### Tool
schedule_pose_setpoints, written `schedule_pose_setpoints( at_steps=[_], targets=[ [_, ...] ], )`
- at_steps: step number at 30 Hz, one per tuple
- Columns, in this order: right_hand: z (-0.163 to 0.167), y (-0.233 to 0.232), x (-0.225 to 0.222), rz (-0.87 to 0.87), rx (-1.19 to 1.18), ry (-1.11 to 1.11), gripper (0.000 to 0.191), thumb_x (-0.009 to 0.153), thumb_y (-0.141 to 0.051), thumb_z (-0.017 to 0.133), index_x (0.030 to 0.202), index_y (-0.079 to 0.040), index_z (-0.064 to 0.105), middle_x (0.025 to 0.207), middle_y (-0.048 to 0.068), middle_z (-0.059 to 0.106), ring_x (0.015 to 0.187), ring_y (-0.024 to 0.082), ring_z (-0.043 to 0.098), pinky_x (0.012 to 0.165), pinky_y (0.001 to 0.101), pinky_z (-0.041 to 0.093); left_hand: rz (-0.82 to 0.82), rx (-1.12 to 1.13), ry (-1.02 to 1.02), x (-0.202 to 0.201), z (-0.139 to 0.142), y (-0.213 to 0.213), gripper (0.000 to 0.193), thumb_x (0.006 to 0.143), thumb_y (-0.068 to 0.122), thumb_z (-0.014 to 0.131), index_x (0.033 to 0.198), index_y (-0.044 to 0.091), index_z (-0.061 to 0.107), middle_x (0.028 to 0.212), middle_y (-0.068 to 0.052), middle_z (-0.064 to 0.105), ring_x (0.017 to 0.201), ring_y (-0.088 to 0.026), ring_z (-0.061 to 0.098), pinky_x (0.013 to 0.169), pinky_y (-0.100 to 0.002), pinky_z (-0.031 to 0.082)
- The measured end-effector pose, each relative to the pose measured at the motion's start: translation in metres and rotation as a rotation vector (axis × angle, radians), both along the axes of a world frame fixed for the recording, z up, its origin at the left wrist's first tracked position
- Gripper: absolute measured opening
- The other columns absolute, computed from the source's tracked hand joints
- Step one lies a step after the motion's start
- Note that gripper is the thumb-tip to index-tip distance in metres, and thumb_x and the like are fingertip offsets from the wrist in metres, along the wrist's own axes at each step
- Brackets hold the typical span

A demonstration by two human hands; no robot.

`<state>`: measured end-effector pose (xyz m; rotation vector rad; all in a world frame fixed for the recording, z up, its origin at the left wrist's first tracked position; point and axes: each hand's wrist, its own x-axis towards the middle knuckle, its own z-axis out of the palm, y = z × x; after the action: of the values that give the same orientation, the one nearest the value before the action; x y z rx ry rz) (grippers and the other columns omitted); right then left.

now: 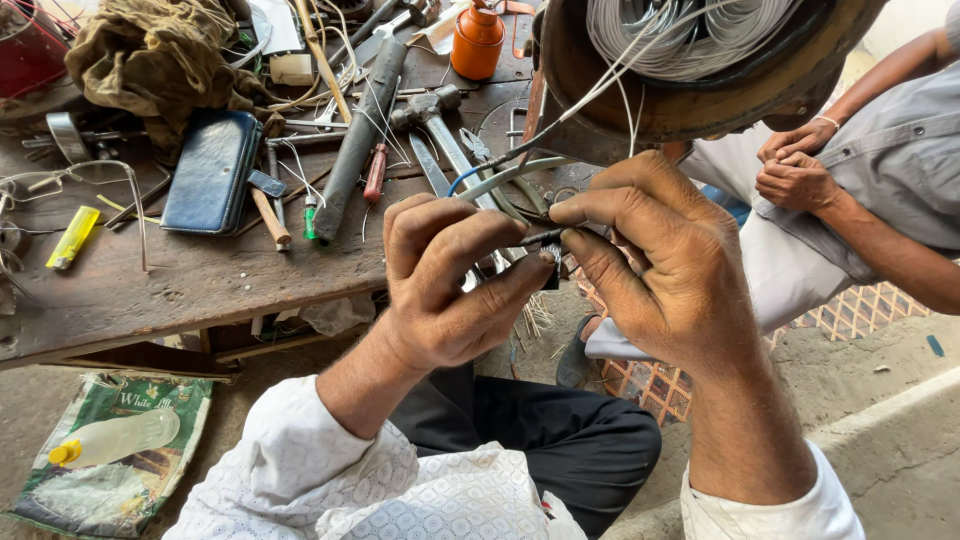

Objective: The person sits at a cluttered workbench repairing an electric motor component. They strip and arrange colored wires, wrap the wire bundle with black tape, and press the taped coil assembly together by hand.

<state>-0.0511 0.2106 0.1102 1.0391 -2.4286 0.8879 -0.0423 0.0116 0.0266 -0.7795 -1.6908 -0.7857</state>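
Both hands work just off the workbench edge, over the person's lap. The left hand and right hand pinch a thin dark wire end between fingertips. A round metal housing full of wire hangs close above; hammer and another person's clasped hands crowd nearby.

We see the scene in bright, soft daylight, and the brightest part is the pale concrete ground at the lower right. Shadows are weak; the darkest area lies under the worn brown wooden workbench. A small glare sits on the glossy orange plastic oil can. The centre is sharp, with the skin lines of both hands clear. Toward the edges the wide lens bends and stretches the shapes, and the corners look slightly softer.
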Motion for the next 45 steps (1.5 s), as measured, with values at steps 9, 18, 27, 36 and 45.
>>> schedule_pose_setpoints(
  at_steps=[9,18,27,36,45],
  targets=[
    [-0.001,-0.001,-0.006,0.08,0.095,0.145,0.024,0.086,-0.002,0.082,0.106,-0.004,0.07,0.103,0.008,0.065,0.085,0.02,0.068,0.072,0.0334,0.054,-0.088,0.24,-0.602,-0.007,0.022,-0.005,0.013,0.094,0.014,0.079,0.096,0.006,0.069,0.082,-0.001,0.073,0.069,-0.014,0.066,0.077,-0.034,0.043],
    [-0.007,-0.005,-0.001,0.025,0.174,0.248,0.035,0.079,0.003,0.081,0.112,-0.005,0.075,0.095,0.007,0.061,0.078,0.021,0.065,0.068,0.0348,0.054,-0.258,0.26,-0.897,-0.013,0.046,-0.007,0.009,0.1,0.02,0.069,0.104,0.012,0.068,0.08,0.001,0.07,0.074,-0.01,0.072,0.067,-0.026,0.051],
    [0.01,-0.003,0.006,0.062,0.124,-0.03,0.024,0.088,0.006,0.073,0.112,0.001,0.071,0.099,0.01,0.064,0.082,0.019,0.067,0.069,0.0315,0.053,-0.071,-0.234,-0.342,-0.01,0.026,-0.029,0.036,0.09,0.01,0.075,0.123,0.018,0.062,0.11,0.002,0.068,0.098,-0.019,0.069,0.085,-0.037,0.042],
    [0.008,-0.009,0.006,0.036,0.047,-0.045,0.019,0.093,0.003,0.074,0.111,0.0,0.073,0.095,0.009,0.066,0.08,0.017,0.067,0.067,0.0288,0.053,0.02,-0.072,0.052,0.0,0.01,-0.014,0.026,0.095,0.026,0.084,0.118,0.019,0.074,0.113,-0.003,0.065,0.101,-0.023,0.059,0.084,-0.041,0.042],
    [-0.002,-0.004,0.002,0.044,0.158,0.152,0.029,0.084,0.0,0.08,0.112,-0.002,0.073,0.102,0.01,0.068,0.086,0.023,0.071,0.073,0.0338,0.056,-0.136,0.19,-0.499,-0.006,0.021,-0.012,0.012,0.095,0.017,0.081,0.102,0.01,0.074,0.097,-0.002,0.076,0.084,-0.019,0.062,0.081,-0.036,0.044]
  ],
)
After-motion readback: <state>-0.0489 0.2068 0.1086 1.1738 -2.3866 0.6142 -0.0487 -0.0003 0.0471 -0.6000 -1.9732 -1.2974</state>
